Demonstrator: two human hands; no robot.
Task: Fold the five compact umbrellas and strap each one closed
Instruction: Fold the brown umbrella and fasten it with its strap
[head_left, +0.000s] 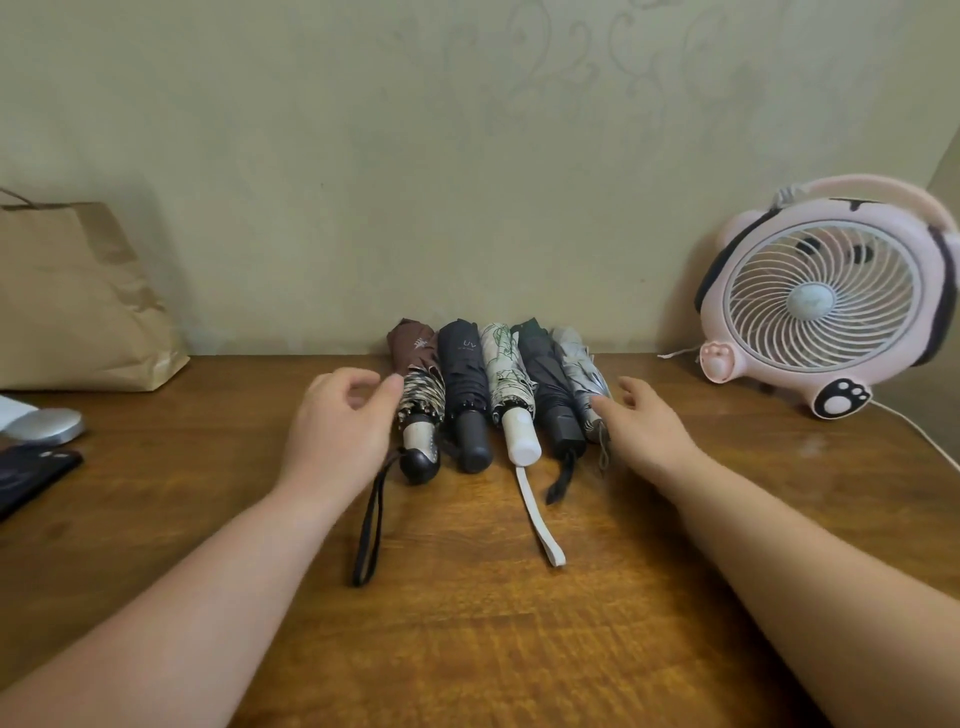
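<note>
Wooden table (467, 649) carried the five umbrellas (506, 374) at its back edge. The left hand (337, 415) and right hand (644, 421) flanked them, holding nothing. Light, soft things; the stiff handles (519, 439) looked best to grasp.

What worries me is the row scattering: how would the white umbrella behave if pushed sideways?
Probably rolls: the white umbrella looks round and lies flat on the table. It would likely nudge the navy umbrella close beside it. Its strap looks floppy and would trail.
</note>
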